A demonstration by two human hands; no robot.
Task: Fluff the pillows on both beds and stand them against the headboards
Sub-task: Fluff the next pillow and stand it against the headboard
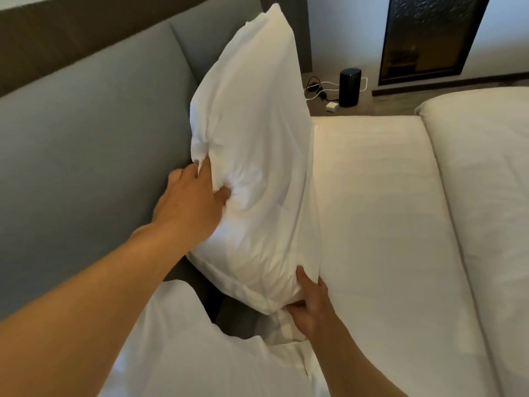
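Note:
A white pillow (257, 144) stands on its long edge, tilted toward the grey padded headboard (86, 138). My left hand (190, 202) pinches the pillow's upper side, fingers bunching the fabric. My right hand (310, 303) grips the pillow's near lower corner, where it meets the mattress. A second white pillow (200, 356) lies flat at the bottom of the view, under my arms, its near part cut off by the frame.
The white sheet of the bed (372, 224) stretches to the right, with a folded white duvet (486, 181) along its right side. Beyond the bed, a black cylinder speaker (349, 87), cables and a white charger (332, 106) sit on the floor.

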